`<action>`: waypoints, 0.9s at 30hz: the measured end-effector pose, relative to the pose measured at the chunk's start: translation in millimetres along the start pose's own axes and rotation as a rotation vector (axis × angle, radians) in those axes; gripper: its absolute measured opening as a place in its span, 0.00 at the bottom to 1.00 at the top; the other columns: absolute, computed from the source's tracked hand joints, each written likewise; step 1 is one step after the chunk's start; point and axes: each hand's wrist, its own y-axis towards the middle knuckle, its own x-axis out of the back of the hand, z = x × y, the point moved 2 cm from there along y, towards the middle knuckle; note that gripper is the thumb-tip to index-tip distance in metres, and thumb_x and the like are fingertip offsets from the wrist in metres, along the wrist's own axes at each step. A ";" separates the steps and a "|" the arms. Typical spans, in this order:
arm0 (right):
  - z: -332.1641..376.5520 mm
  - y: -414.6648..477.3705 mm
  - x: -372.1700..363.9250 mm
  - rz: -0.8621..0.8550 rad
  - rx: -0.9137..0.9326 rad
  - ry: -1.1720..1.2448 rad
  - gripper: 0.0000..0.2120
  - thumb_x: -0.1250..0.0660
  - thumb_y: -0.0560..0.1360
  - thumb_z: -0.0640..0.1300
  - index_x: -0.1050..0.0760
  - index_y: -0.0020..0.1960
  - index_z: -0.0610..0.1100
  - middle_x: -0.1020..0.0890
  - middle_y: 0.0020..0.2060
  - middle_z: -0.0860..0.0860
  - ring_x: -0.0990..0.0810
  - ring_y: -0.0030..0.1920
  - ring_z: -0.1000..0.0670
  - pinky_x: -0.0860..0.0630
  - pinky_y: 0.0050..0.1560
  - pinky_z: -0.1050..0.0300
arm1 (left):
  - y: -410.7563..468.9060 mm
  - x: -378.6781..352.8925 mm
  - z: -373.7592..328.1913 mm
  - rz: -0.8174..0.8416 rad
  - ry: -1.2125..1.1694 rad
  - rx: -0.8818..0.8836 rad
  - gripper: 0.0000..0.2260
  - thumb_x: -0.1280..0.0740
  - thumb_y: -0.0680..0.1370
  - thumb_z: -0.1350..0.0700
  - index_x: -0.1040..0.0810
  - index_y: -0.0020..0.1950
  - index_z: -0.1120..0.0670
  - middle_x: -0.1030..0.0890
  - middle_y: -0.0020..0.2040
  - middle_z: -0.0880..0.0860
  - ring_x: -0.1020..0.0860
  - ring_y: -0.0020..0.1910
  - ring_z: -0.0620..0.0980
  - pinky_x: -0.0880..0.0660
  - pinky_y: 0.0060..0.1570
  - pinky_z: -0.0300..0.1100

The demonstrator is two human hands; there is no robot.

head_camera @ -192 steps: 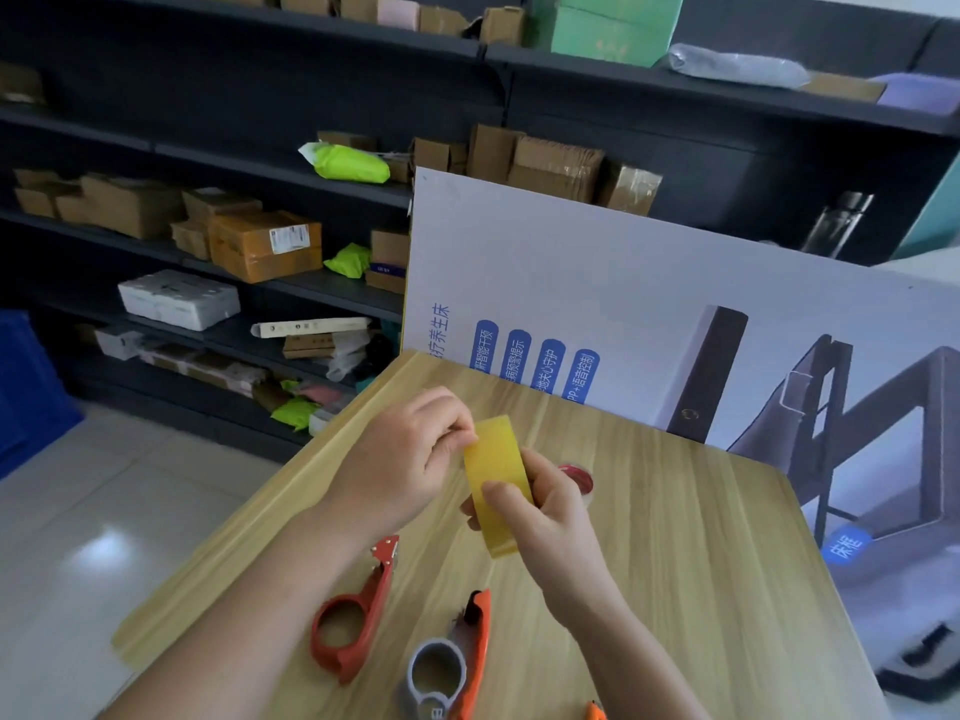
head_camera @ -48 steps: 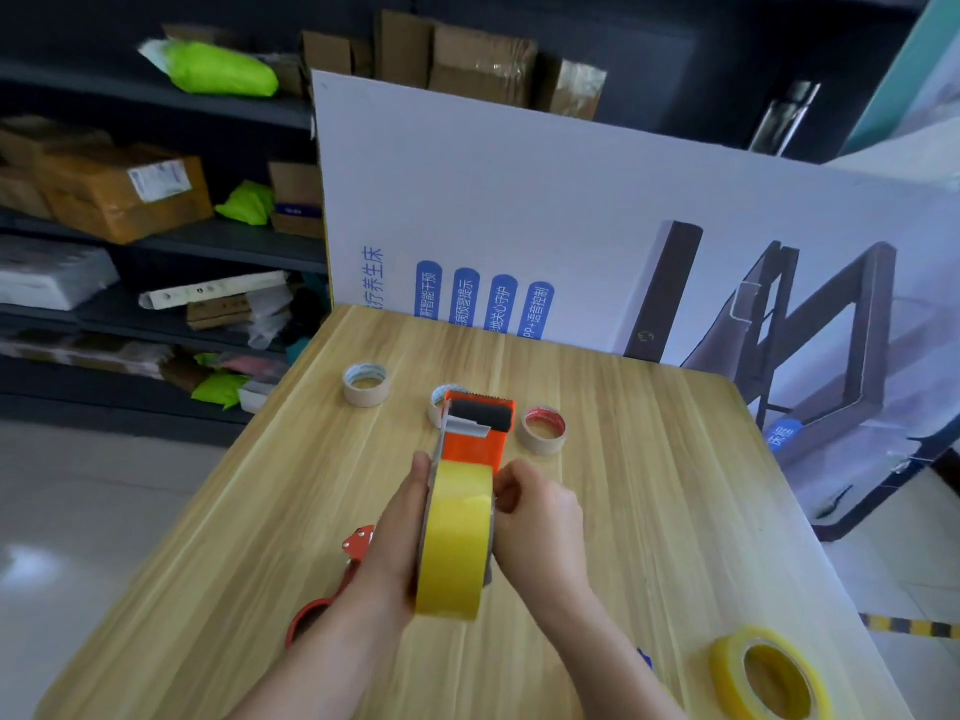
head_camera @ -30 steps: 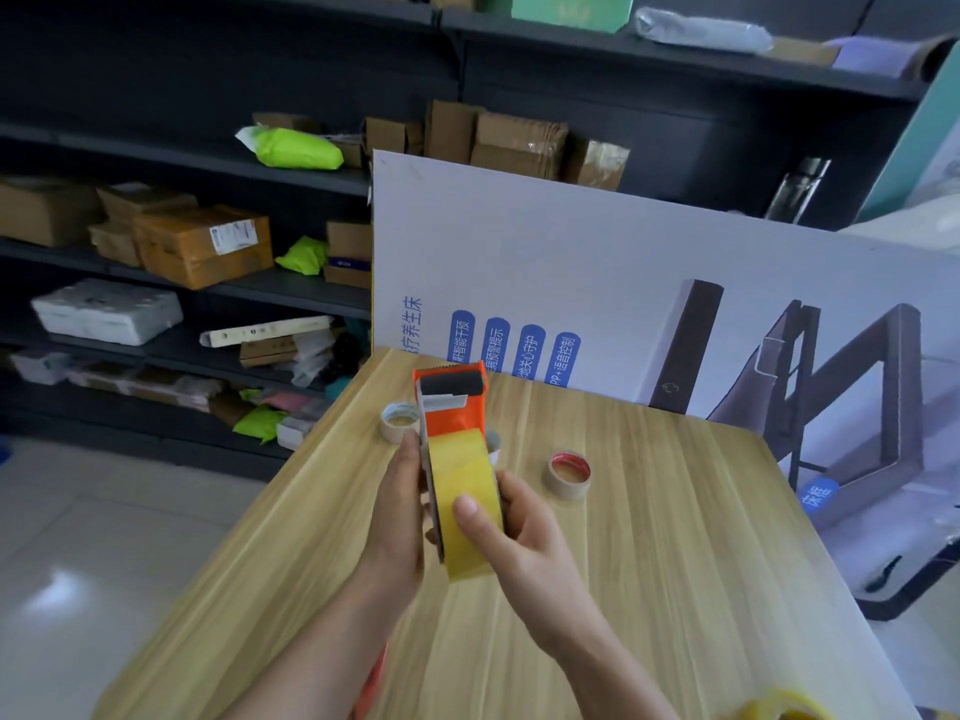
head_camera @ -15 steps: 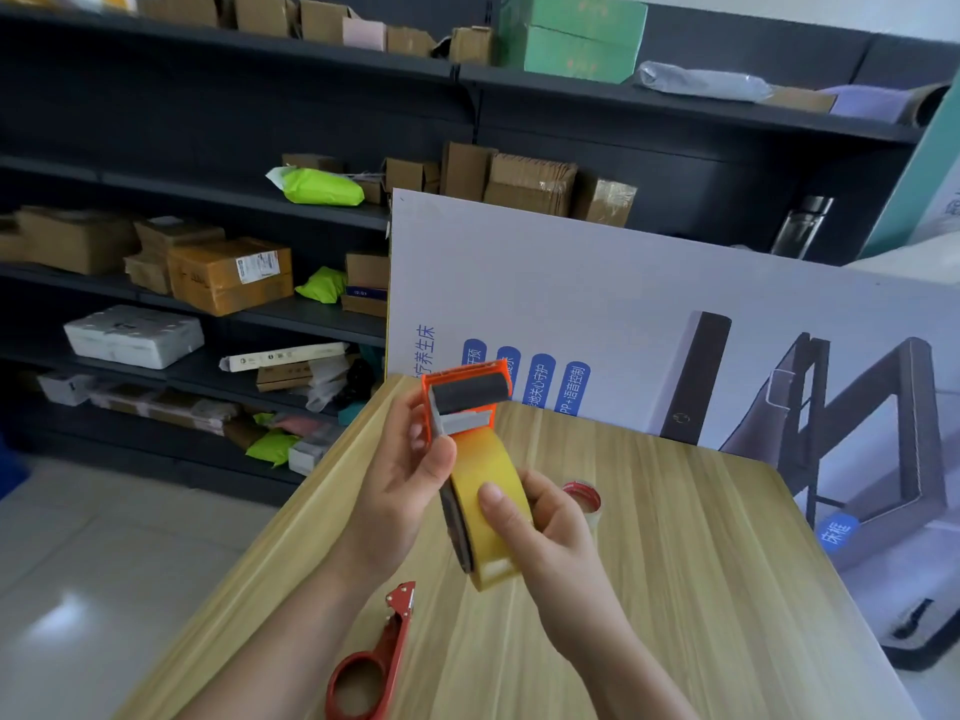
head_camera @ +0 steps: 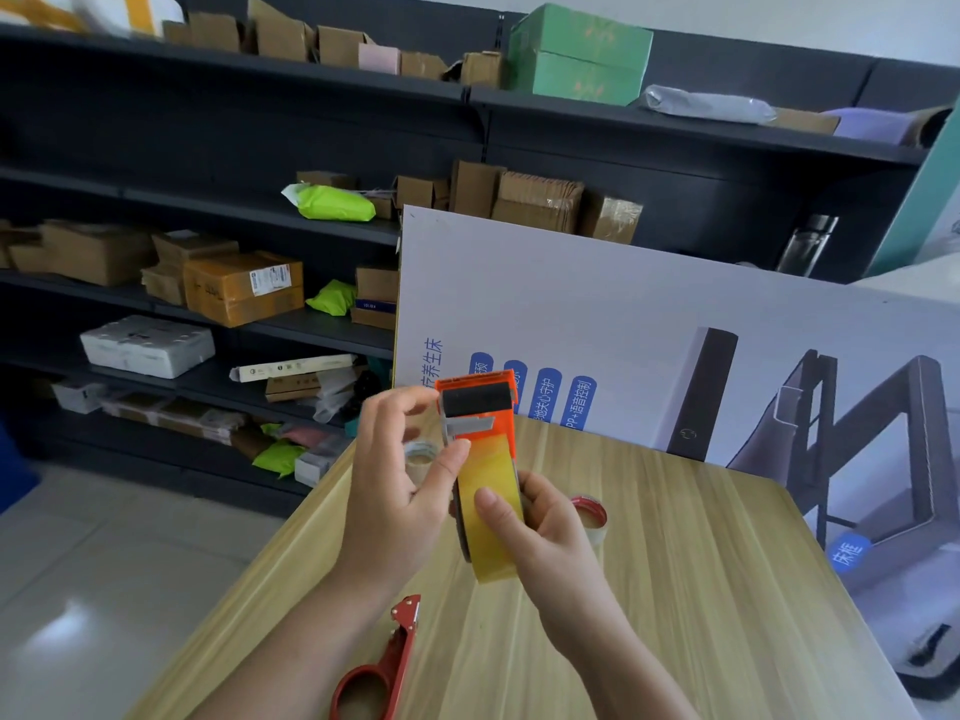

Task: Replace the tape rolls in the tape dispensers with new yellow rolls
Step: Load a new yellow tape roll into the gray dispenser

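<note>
Currently the right hand (head_camera: 545, 527) is curled round the yellow roll (head_camera: 493, 543) from the right with the thumb laid across its face, presumably to stop the roll turning. The roll already sits in the orange tape dispenser (head_camera: 480, 413), which is held up above the worktop (head_camera: 701, 589). The left hand (head_camera: 395, 491) is half curled, thumb tip on the tape just under the metal flap and forefinger at the head's side, likely to feed the free end toward the cutter. Below, a red dispenser (head_camera: 371, 678) lies without a roll, apparently next in line, and a red-cored spent roll (head_camera: 589, 514) rests just beyond the right hand.
</note>
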 end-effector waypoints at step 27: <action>3.5 8.9 8.2 0.138 -0.194 -0.180 0.16 0.32 0.71 0.46 0.23 0.56 0.39 0.13 0.46 0.43 0.13 0.46 0.45 0.18 0.50 0.46 | 34.4 0.2 -25.3 0.405 0.960 -0.919 0.10 0.40 0.75 0.65 0.21 0.40 0.56 0.18 0.44 0.53 0.22 0.39 0.54 0.26 0.51 0.49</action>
